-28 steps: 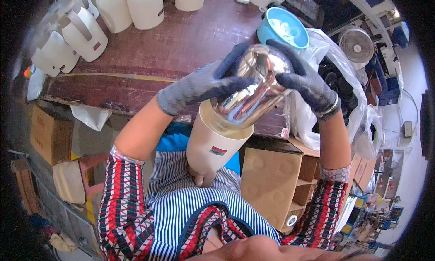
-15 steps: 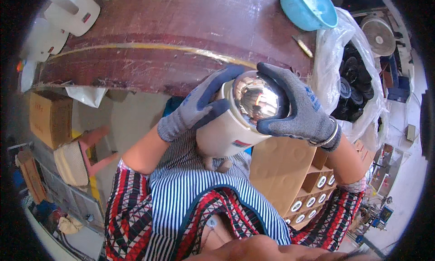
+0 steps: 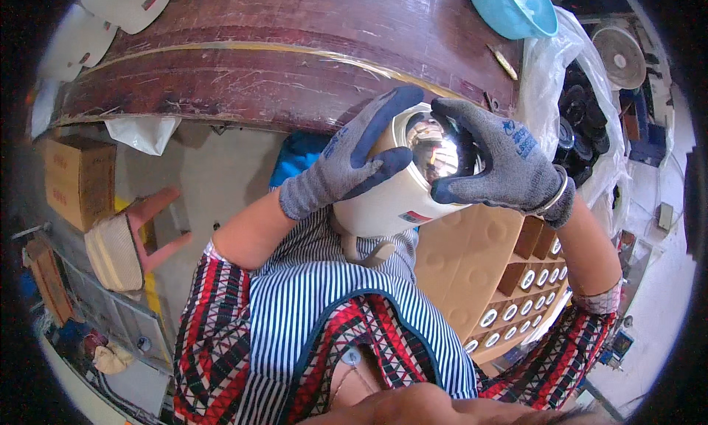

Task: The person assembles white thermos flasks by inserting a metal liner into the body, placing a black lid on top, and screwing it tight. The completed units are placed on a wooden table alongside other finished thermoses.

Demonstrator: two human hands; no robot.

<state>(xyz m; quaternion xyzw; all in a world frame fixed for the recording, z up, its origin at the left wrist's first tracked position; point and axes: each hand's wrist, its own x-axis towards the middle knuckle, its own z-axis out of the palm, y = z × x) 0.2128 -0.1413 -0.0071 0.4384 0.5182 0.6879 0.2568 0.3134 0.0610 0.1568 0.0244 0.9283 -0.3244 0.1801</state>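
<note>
A white jug body (image 3: 382, 204) with a grey handle (image 3: 369, 254) lies tilted across my lap, its open end toward the table. From that end bulges a mirror-bright, dome-shaped silver liner (image 3: 436, 146), set inside the white rim. My left hand (image 3: 343, 159), in a grey glove with dark blue palm coating, grips the jug's left side near the rim. Over the liner's right side curls my gloved right hand (image 3: 509, 159), thumb below and fingers above. How deep the liner sits cannot be seen.
Ahead stands a dark red worktable (image 3: 243, 85) bearing white jugs (image 3: 131, 8), a light blue basin (image 3: 512, 10) and a small knife-like tool (image 3: 503, 62). At right are a plastic bag (image 3: 542, 78) of black round parts and a divided carton (image 3: 461, 259). A stool (image 3: 114, 254) stands left.
Both hands and the jug have shifted slightly right, and more of the handle shows. My left fingers now reach along the rim. The right hand still cups the liner.
</note>
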